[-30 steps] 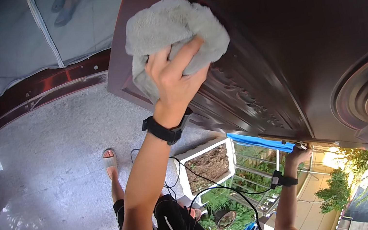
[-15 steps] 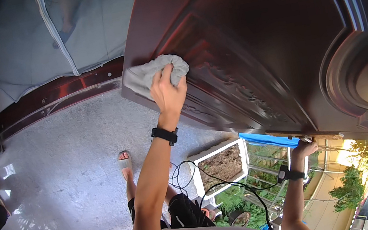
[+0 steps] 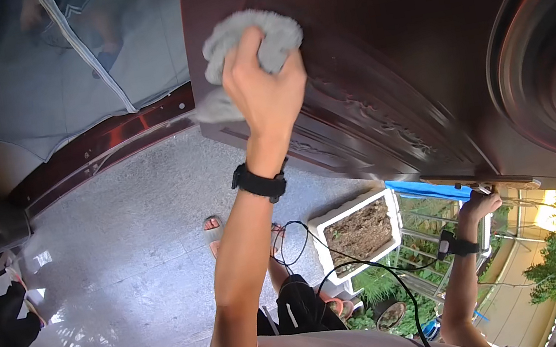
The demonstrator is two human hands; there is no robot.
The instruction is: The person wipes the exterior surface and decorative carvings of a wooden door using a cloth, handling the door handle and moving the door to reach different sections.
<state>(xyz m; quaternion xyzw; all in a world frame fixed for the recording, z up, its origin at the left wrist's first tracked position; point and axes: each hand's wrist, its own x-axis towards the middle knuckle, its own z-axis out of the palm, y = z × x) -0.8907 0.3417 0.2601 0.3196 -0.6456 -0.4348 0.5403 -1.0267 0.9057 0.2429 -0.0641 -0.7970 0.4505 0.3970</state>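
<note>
A crumpled grey cloth (image 3: 280, 29) is pressed against the panelled face of a dark red-brown door (image 3: 386, 28). My left hand (image 3: 267, 90) grips it, with the thumb and fingers dug into the bunched fabric. A loose end of the cloth hangs below the hand at the door's left edge. On the right, my right hand (image 3: 479, 204) has its fingers curled at the door's lower edge, beside the metal lock fittings. Part of those fingers is hidden by the door.
A dark red threshold (image 3: 115, 137) crosses the grey stone floor (image 3: 130, 222), with a zipped grey curtain (image 3: 4, 95) behind it. A white planter (image 3: 322, 247) of soil stands below the door. Black cables (image 3: 393, 279) hang before me. Railings and plants are at lower right.
My left hand and the cloth have moved up and slightly right over the door's face. The right hand stays at the door's edge, while the whole view has shifted a little.
</note>
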